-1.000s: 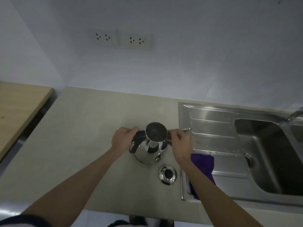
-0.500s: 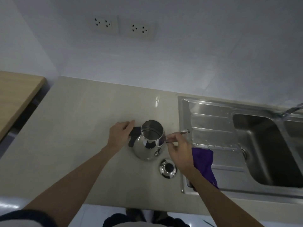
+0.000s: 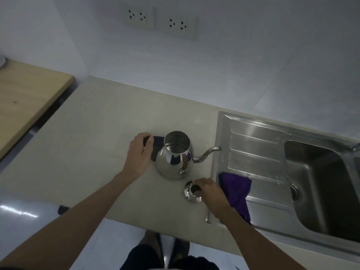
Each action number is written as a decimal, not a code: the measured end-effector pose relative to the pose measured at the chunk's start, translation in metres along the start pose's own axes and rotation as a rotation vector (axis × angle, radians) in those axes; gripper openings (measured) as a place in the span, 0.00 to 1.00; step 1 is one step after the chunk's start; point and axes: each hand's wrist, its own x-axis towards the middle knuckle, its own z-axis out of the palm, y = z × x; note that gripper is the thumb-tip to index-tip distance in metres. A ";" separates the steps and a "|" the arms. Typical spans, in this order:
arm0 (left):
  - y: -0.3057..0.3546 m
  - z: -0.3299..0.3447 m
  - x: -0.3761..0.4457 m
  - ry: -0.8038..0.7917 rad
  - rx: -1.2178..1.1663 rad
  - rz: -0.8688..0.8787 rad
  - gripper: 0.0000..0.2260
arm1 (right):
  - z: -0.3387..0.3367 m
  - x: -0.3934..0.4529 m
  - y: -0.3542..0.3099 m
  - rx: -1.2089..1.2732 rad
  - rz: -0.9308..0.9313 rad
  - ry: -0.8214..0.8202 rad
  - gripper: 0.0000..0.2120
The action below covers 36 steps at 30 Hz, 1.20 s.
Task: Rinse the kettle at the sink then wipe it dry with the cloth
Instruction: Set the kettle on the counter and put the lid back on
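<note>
Kettle [image 3: 175,158] sits upright on the counter [image 3: 93,137], lid off, spout aimed right at the sink [image 3: 311,172]. Left hand [image 3: 139,154] grips its black handle; right hand [image 3: 209,193] pinches the lid [image 3: 191,193], purple cloth [image 3: 236,191] just beside

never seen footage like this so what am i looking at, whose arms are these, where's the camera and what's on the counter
There is no machine here. A person wears a camera on the head, looking down at their own two bare arms. The left hand has its grip on the black handle of a shiny kettle standing open on the counter. The right hand is closed on the kettle's lid, which sits on the counter beside it. A purple cloth lies on the draining board of the sink, to the right.
</note>
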 end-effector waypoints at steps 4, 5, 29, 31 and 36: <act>0.001 -0.002 0.007 -0.065 0.046 -0.026 0.13 | -0.031 -0.008 -0.020 0.488 0.015 0.032 0.07; 0.001 -0.003 0.009 -0.079 0.070 -0.019 0.15 | -0.044 -0.010 -0.029 0.622 -0.020 0.039 0.06; 0.014 -0.018 0.047 -0.535 0.145 -0.246 0.42 | -0.130 0.059 -0.146 -0.145 0.086 0.249 0.13; 0.013 -0.016 0.046 -0.518 0.130 -0.255 0.36 | -0.129 0.058 -0.140 -0.061 0.067 0.251 0.18; 0.015 -0.013 0.046 -0.512 0.083 -0.286 0.32 | -0.124 0.058 -0.126 0.116 0.013 0.304 0.19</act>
